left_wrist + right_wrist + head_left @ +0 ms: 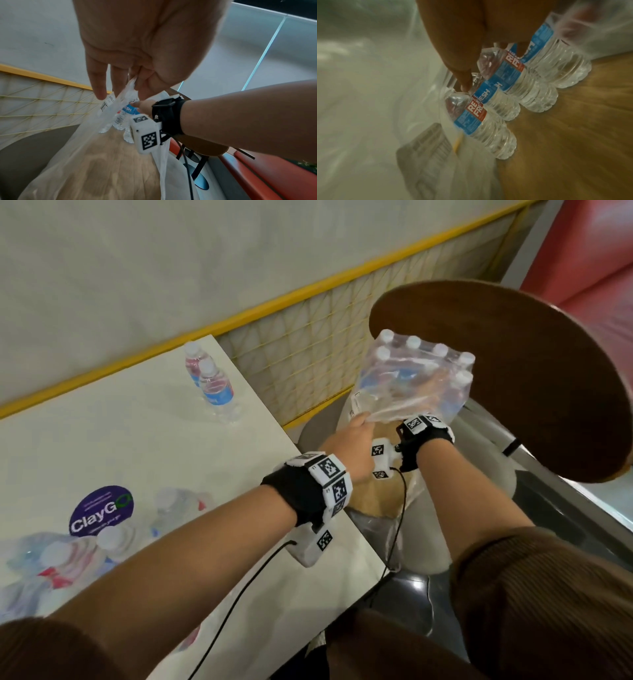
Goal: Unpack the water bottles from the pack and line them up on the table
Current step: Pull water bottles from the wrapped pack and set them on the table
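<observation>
The shrink-wrapped pack of water bottles (416,378) is held tilted above a round wooden stool seat (383,505) to the right of the white table (144,440), its capped tops leaning up and away from the person. The loose edge of the clear plastic wrap (120,102) is pinched by the left hand (354,436) at the near, lower corner of the pack; in the left wrist view the film is seen caught between thumb and the nearer fingers, while the outer fingers hang straighter beside a printed label on the wrap.

The right hand (471,40) is pushed in through the opened wrap and lies directly on the bottles, so it is the nearer hand to them. Its fingers are curled down among the bottle shoulders, a fingertip (464,86) resting at the neck of the nearest Refresh bottle (481,127); whether one bottle is fully gripped cannot be told, since the other fingers are hidden behind the bottles.

The bottles' long axes run parallel, from the fingers at the necks down and away to the bases. A withdrawal along that axis, toward the wrist, is judged to be what the next move calls for.

Two bottles (209,381) stand upright at the far edge of the table, and more bottles (113,539) are gathered, blurred, at its near left.
</observation>
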Demonstrator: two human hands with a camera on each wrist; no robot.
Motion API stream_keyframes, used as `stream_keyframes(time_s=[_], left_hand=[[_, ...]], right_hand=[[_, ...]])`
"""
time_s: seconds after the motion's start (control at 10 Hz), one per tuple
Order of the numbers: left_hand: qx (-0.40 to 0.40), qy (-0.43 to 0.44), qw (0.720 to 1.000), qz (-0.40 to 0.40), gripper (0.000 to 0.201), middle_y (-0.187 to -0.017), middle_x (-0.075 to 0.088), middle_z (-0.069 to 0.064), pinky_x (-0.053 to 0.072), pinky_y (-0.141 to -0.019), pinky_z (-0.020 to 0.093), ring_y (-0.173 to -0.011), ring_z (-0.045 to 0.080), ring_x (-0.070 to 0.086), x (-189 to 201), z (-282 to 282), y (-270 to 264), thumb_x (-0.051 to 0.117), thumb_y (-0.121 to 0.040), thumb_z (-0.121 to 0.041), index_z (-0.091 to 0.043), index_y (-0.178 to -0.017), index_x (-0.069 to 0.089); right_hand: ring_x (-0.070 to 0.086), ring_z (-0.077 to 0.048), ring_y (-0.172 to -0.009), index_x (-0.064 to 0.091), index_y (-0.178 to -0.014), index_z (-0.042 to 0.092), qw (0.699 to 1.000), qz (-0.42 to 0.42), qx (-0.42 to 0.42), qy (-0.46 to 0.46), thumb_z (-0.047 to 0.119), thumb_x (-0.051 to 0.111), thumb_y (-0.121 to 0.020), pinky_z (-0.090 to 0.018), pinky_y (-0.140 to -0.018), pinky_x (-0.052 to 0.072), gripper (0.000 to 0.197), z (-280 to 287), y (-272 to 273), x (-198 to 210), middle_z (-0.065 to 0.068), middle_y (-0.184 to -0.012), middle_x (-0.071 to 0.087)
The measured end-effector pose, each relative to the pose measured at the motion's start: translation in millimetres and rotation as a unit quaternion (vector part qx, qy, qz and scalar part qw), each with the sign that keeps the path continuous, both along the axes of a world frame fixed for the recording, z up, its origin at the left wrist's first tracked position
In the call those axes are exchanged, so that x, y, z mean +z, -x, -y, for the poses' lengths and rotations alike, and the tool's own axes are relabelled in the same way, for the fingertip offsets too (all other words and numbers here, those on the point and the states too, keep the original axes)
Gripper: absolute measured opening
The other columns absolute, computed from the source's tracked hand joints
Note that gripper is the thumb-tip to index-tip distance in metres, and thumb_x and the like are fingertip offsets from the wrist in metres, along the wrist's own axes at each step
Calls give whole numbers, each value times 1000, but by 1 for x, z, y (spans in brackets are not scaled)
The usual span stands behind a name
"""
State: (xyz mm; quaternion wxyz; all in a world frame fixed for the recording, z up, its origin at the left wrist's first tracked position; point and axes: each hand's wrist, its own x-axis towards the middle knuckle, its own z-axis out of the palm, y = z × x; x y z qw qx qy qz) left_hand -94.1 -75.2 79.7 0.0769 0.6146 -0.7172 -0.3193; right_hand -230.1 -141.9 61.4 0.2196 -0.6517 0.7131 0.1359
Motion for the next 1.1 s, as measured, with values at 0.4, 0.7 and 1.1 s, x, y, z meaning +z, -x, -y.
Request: stream_keyframes(time_s=[0.4,0.7,1.1], left_hand=[[-17,-4,997,72,71,-155,12,7,42,-104,45,-133,35,38,-19,13,-24,68,-81,-23,-23,-141,31],[-32,-38,999,6,63,-106,67,2,53,-84,33,-97,22,64,-30,13,-18,83,-62,-30,-17,-117,55],[-89,4,992,91,42,-108,67,7,54,-83,36,-98,26,65,-30,12,-33,71,-75,-26,-16,-113,56]], right_hand=[[53,-26,-114,51,-125,13,952,255,-121,120,25,43,-98,-36,-95,41,30,-12,-8,-49,-2,-116,53],[66,-4,-81,59,-110,13,721,650,-232,59,5,52,-94,-18,-73,54,20,-64,-18,-32,4,-91,67],[39,-27,-133,34,-143,14,988,76,-132,9,36,55,-93,-29,-104,39,58,1,18,-36,-8,-145,40]])
